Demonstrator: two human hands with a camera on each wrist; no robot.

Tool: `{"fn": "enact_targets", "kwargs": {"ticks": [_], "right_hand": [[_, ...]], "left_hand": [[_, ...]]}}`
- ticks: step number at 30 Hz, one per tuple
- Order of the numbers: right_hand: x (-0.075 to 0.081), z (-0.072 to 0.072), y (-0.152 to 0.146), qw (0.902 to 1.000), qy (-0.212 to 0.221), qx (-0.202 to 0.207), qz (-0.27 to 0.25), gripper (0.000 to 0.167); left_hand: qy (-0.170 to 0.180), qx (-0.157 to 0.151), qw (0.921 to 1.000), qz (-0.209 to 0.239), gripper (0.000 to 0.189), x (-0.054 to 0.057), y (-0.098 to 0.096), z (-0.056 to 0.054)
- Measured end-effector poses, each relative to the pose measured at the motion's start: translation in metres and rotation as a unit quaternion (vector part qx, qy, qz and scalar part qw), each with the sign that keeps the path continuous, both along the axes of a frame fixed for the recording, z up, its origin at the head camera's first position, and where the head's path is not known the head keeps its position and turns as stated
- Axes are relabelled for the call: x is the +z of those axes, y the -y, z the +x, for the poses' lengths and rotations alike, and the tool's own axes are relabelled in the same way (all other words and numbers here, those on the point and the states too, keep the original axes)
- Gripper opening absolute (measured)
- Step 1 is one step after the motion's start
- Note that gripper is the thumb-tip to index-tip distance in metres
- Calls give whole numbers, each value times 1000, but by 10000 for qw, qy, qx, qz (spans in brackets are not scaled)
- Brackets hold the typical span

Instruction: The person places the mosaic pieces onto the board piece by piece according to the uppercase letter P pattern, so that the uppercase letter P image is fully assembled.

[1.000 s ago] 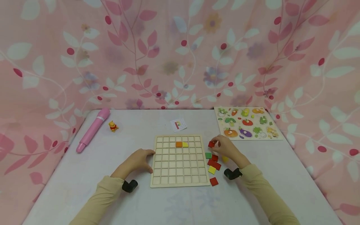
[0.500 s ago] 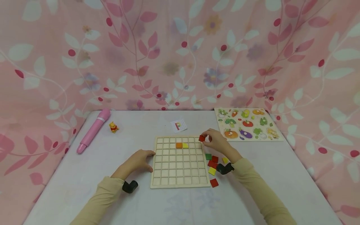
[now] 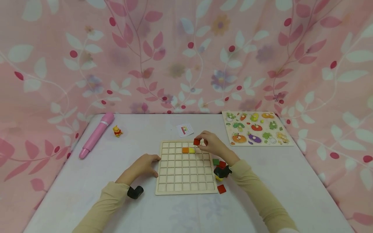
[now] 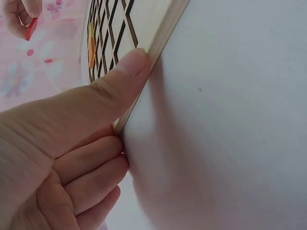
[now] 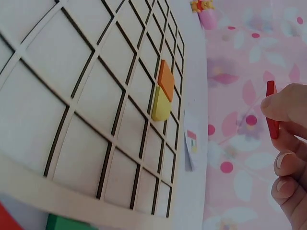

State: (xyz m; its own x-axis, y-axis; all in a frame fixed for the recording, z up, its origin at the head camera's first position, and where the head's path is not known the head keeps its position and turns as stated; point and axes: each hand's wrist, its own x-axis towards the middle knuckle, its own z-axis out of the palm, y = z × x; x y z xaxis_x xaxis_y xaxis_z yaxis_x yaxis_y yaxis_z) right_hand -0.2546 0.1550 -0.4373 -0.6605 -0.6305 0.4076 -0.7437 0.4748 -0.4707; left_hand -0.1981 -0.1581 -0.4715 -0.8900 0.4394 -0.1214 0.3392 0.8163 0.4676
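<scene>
Right hand (image 3: 215, 145) pinching red tile (image 3: 196, 141), moved leftward above grid board (image 3: 178, 171), left hand (image 3: 142, 166) relaxed, touching its side

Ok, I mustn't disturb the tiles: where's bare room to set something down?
The table is bare nearside of the grid board, between left sleeve and right sleeve; between figurine and paper card; and between right sleeve and vegetable puzzle. Crowded: the board's right edge, with loose tiles, and left edge, with the left hand.
</scene>
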Motion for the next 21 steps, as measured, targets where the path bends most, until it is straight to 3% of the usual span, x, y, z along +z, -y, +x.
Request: {"fn": "enact_targets", "kwargs": {"ticks": [6, 14, 21], "right_hand": [[1, 0, 13, 9999, -18, 20, 142, 26], [0, -4, 26, 9998, 81, 94, 183, 27], [-6, -8, 36, 9992, 47, 216, 323, 26]], "left_hand": [[83, 62, 9999, 64, 66, -1, 0, 0], [101, -41, 9993, -368, 63, 4, -3, -4], [221, -16, 9990, -394, 62, 7, -6, -6]]}}
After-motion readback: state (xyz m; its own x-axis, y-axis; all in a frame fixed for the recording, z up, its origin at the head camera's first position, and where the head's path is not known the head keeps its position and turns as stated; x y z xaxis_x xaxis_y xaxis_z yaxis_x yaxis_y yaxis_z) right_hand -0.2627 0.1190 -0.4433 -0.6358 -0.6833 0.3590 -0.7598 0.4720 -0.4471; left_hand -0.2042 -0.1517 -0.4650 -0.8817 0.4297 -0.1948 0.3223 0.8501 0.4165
